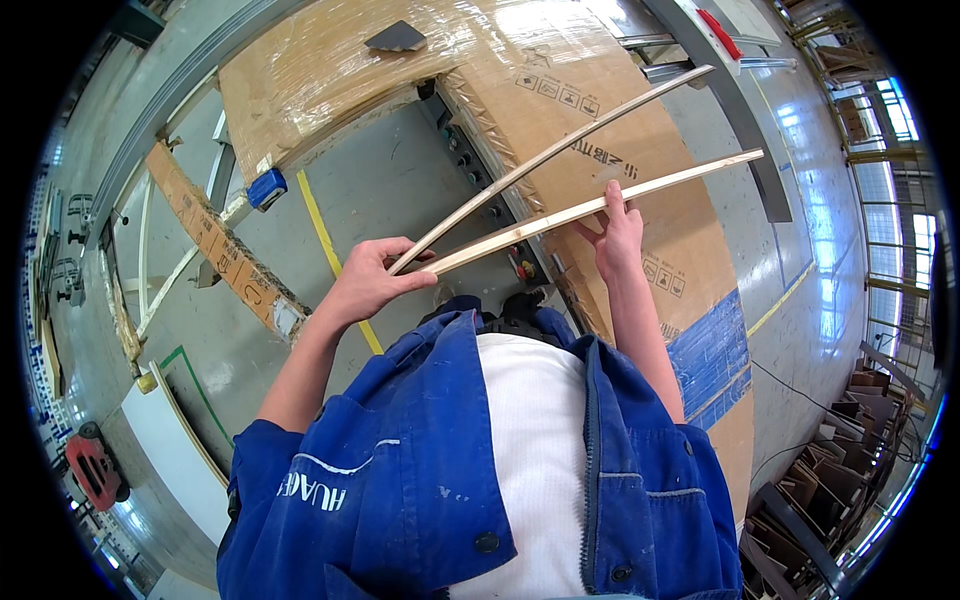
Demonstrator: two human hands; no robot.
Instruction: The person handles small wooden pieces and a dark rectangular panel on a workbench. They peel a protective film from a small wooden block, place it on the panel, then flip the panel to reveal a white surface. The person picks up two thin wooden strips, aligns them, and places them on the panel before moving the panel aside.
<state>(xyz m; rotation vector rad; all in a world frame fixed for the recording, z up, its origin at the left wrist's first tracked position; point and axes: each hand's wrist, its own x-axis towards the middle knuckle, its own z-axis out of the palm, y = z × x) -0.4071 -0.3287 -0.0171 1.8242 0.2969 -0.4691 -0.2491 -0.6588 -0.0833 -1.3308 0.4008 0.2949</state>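
Observation:
Two long, thin wooden strips spread apart in a narrow V from my left hand (pixel 372 282), which grips both at their near ends. The farther wooden strip (pixel 570 141) slants up to the right over the cardboard-covered surface. My right hand (pixel 617 238) pinches the nearer, paler wooden strip (pixel 690 179) partway along, with fingers showing above and below it. Both strips are held up in front of me, and their far ends reach past the cardboard toward a grey metal beam (pixel 740 120).
Film-wrapped cardboard (pixel 470 45) covers a bench around an opening. On it lie a dark angular offcut (pixel 397 37) and, at the corner, a blue tape measure (pixel 266 188). A red-handled object (pixel 720 33) rests on the beam. Scrap boards (pixel 835 480) pile up at the lower right.

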